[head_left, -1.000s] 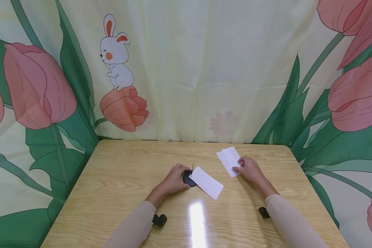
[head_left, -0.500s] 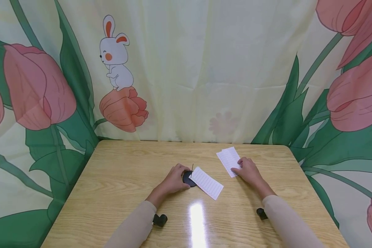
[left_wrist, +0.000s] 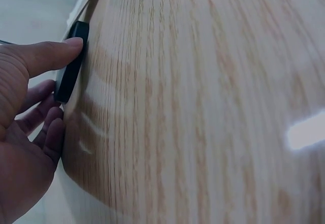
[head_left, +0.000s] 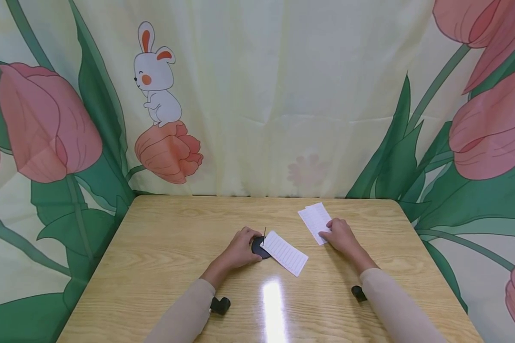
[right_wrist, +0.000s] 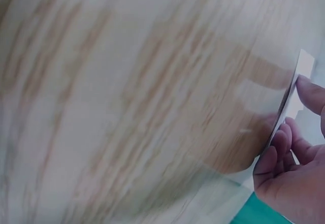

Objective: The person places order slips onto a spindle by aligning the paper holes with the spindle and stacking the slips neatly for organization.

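Gripping the round black disc (head_left: 261, 253) on the wooden tabletop (head_left: 176, 238), my left hand (head_left: 242, 248) hides one edge; a white lined paper slip (head_left: 285, 255) overlaps another. My right hand (head_left: 344, 237) pinches overlapping white paper slips (head_left: 315, 223), their print unreadable.

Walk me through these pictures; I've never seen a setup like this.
No machine here: a person works with two bare hands. The wide view comes from a camera worn on the head; each close view comes from a camera worn on one wrist.

On a pale wooden table, the left hand grips a round black base with a thin dark upright spike. A white rectangular lined paper slip has one corner over that base; whether the spike pierces it is too small to tell.

The right hand holds the edge of two overlapping white paper slips. Behind hangs a cream, tulip-printed curtain.
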Demonstrator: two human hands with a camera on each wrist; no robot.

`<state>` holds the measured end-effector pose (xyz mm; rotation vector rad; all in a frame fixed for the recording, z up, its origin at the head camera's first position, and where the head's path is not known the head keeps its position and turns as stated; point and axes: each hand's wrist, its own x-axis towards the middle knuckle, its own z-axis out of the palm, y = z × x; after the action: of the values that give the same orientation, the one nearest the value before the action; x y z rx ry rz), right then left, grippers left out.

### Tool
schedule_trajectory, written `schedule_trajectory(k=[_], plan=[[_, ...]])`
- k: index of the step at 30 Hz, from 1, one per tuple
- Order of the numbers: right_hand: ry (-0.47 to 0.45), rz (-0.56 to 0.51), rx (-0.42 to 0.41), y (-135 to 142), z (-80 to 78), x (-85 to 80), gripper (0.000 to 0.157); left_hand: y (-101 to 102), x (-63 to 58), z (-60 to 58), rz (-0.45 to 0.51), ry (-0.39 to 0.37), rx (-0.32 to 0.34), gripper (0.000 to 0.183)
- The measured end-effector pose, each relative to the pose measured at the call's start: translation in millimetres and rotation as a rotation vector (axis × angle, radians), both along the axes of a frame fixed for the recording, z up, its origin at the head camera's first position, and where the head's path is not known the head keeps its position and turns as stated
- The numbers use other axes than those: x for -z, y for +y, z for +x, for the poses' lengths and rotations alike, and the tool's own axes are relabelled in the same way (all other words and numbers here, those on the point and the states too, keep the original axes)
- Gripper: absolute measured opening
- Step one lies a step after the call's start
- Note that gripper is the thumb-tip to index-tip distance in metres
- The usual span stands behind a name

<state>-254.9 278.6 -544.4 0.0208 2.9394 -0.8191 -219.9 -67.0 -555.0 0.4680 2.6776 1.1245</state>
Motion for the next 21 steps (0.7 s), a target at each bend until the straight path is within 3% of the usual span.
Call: schedule_trajectory(k=[6, 13, 21], plan=[[-0.004, -0.003, -0.007, -1.9, -1.1, 0.3, 0.037, 0.1, 1.2, -1.0, -0.002, -0.001, 0.003, 0.066], [-0.013, 0.015, 0.031, -3.4, -0.2, -1.9, 0.048, -0.2, 2.8, -2.0, 0.015, -0.01, 0.0, 0.066], [-0.022, 0.03, 0.031, -5.2, -0.4, -3.8, 0.048, -1.1, 2.5, -1.8, 0.012, 0.0, 0.004, 0.065]])
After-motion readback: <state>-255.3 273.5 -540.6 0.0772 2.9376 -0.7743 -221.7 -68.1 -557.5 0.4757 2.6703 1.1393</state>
